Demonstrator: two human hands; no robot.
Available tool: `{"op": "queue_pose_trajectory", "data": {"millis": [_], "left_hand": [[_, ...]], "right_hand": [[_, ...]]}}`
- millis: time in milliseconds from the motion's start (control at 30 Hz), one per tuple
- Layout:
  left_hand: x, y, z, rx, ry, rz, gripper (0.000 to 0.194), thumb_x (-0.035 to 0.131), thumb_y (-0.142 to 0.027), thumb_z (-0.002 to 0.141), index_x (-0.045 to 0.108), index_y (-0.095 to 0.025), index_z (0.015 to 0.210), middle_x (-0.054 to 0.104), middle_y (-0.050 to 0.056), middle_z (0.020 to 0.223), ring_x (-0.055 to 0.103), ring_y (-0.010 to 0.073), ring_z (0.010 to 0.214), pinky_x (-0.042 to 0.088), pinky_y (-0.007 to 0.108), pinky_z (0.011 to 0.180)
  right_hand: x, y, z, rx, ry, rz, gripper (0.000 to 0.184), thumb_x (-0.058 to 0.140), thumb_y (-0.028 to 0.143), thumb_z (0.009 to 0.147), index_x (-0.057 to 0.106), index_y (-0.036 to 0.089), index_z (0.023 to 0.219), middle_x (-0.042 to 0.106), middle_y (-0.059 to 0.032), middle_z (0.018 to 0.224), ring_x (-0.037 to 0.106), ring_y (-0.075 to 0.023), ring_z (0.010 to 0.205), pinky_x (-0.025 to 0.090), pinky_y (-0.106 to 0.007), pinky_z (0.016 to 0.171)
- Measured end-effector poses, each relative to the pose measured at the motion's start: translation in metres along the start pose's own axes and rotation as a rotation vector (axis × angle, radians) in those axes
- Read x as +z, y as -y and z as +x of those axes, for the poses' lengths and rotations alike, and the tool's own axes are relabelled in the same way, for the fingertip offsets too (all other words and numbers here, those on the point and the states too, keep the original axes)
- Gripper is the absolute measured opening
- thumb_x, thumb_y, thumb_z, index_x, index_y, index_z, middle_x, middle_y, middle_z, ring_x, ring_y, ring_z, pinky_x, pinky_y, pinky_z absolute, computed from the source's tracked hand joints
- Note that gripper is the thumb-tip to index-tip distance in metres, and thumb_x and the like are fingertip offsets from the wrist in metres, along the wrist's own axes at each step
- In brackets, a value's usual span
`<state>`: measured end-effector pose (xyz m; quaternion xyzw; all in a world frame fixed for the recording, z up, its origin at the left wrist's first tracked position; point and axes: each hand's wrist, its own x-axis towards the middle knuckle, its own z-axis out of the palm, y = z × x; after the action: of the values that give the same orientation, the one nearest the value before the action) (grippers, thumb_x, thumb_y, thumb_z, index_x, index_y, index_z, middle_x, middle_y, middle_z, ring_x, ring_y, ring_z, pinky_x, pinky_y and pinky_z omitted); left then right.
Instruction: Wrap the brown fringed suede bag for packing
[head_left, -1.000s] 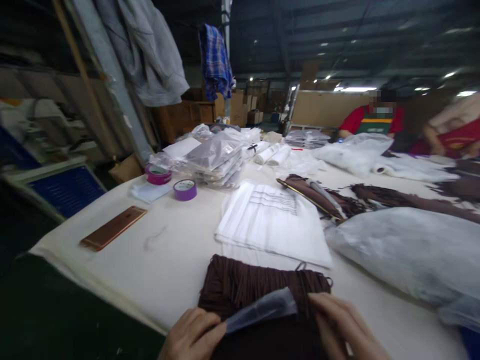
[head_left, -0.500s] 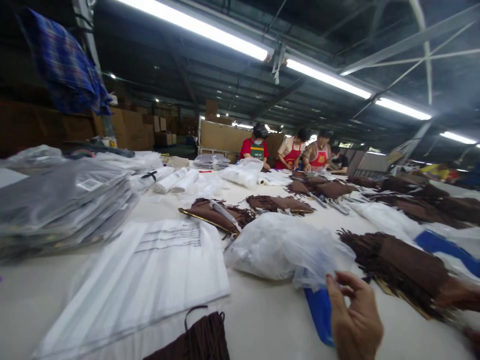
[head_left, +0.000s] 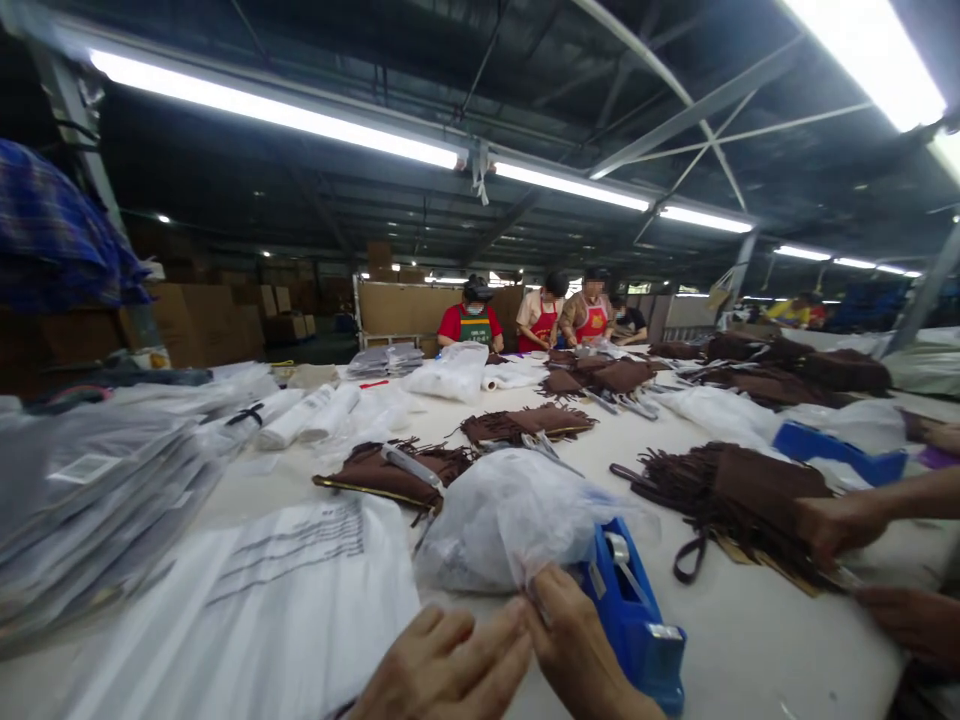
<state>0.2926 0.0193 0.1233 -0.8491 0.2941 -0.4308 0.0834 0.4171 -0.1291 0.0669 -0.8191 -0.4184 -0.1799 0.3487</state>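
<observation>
A crumpled bundle of clear plastic bags (head_left: 502, 515) lies on the white table (head_left: 750, 640) just ahead of me. My right hand (head_left: 577, 655) pinches its near edge with thumb and forefinger. A blue tape dispenser (head_left: 634, 615) stands right beside that hand, partly under the bundle. My left hand (head_left: 442, 668) lies next to the right one, its fingers stretched out towards the pinched edge and holding nothing I can see. To its left spreads a flat stack of white printed plastic bags (head_left: 300, 590).
Brown fringed pieces (head_left: 390, 470) (head_left: 742, 490) lie across the table; a co-worker's hands (head_left: 832, 522) rest on the right one. A pile of packed bags (head_left: 90, 490) fills the left, paper rolls (head_left: 307, 415) behind it. Several people (head_left: 540, 315) work at the far end.
The view swung up and right, away from the brown fringed piece both hands held. My right hand reached to the plastic bundle and pinched it; my left hand came up beside it.
</observation>
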Motion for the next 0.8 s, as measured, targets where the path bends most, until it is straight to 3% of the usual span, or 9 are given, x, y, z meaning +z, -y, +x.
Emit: {"op": "queue_pose_trajectory", "data": {"millis": [100, 167, 300, 367, 500, 600, 700, 800], "left_hand": [[0.028, 0.009, 0.046, 0.063, 0.277, -0.027, 0.037, 0.035, -0.012, 0.088, 0.044, -0.015, 0.125, 0.051, 0.006, 0.13, 0.057, 0.0139, 0.071, 0.048, 0.029, 0.058], [0.048, 0.014, 0.06, 0.033, 0.405, -0.01, 0.039, 0.038, -0.011, 0.086, 0.042, -0.014, 0.125, 0.045, 0.008, 0.136, 0.058, 0.016, 0.076, 0.049, 0.032, 0.064], [0.069, 0.019, 0.057, -0.034, 0.493, -0.011, 0.035, 0.044, -0.008, 0.078, 0.05, -0.016, 0.113, 0.039, 0.012, 0.139, 0.059, 0.0202, 0.081, 0.049, 0.036, 0.068], [0.071, 0.019, 0.052, -0.067, 0.496, -0.037, 0.04, 0.046, -0.005, 0.074, 0.05, -0.017, 0.112, 0.04, 0.014, 0.138, 0.059, 0.0211, 0.082, 0.048, 0.037, 0.068], [0.069, 0.02, 0.043, -0.138, 0.5, -0.054, 0.047, 0.044, -0.002, 0.071, 0.051, -0.019, 0.114, 0.04, 0.018, 0.137, 0.061, 0.0232, 0.081, 0.049, 0.04, 0.068], [0.066, 0.022, 0.04, -0.199, 0.523, -0.085, 0.049, 0.044, -0.001, 0.07, 0.051, -0.019, 0.115, 0.038, 0.021, 0.137, 0.062, 0.0257, 0.084, 0.05, 0.043, 0.071], [0.06, 0.023, 0.04, -0.331, 0.571, -0.21, 0.052, 0.046, -0.001, 0.071, 0.051, -0.021, 0.118, 0.034, 0.021, 0.139, 0.058, 0.0305, 0.101, 0.048, 0.049, 0.08], [0.047, 0.019, 0.047, -0.561, 0.574, -0.475, 0.061, 0.058, -0.006, 0.068, 0.047, -0.024, 0.125, 0.029, 0.017, 0.143, 0.038, 0.0314, 0.126, 0.035, 0.052, 0.098]], "right_hand": [[-0.007, -0.012, -0.005, -0.018, 0.015, -0.029, 0.032, 0.036, 0.008, 0.076, 0.061, 0.015, 0.094, 0.065, -0.0077, 0.081, 0.062, -0.0171, 0.078, 0.05, -0.027, 0.072], [-0.015, -0.024, -0.006, 0.02, 0.006, -0.12, 0.036, 0.034, 0.005, 0.076, 0.061, 0.015, 0.099, 0.066, -0.0093, 0.093, 0.061, -0.0178, 0.088, 0.049, -0.028, 0.077], [-0.026, -0.046, 0.0, 0.245, -0.035, -0.552, 0.048, 0.032, -0.002, 0.076, 0.058, 0.013, 0.113, 0.058, -0.0158, 0.117, 0.052, -0.031, 0.109, 0.043, -0.045, 0.086], [-0.025, -0.053, 0.009, 0.304, -0.034, -0.612, 0.048, 0.031, -0.003, 0.078, 0.057, 0.011, 0.116, 0.055, -0.0196, 0.121, 0.048, -0.0355, 0.113, 0.038, -0.05, 0.088], [-0.02, -0.058, 0.027, 0.3, 0.003, -0.547, 0.041, 0.031, -0.001, 0.08, 0.06, 0.008, 0.107, 0.058, -0.0218, 0.114, 0.051, -0.0347, 0.109, 0.036, -0.052, 0.087], [-0.025, -0.054, 0.032, 0.273, 0.02, -0.44, 0.032, 0.036, 0.002, 0.078, 0.063, 0.011, 0.091, 0.063, -0.0179, 0.102, 0.054, -0.0309, 0.099, 0.038, -0.047, 0.084], [-0.042, -0.046, 0.022, 0.239, 0.024, -0.3, 0.018, 0.043, 0.009, 0.075, 0.059, 0.015, 0.08, 0.062, -0.0113, 0.097, 0.054, -0.0244, 0.095, 0.039, -0.038, 0.084], [-0.068, -0.033, 0.005, 0.243, 0.108, 0.042, 0.018, 0.043, 0.024, 0.078, 0.058, 0.017, 0.084, 0.062, -0.0045, 0.085, 0.056, -0.0177, 0.083, 0.044, -0.03, 0.075]]}}
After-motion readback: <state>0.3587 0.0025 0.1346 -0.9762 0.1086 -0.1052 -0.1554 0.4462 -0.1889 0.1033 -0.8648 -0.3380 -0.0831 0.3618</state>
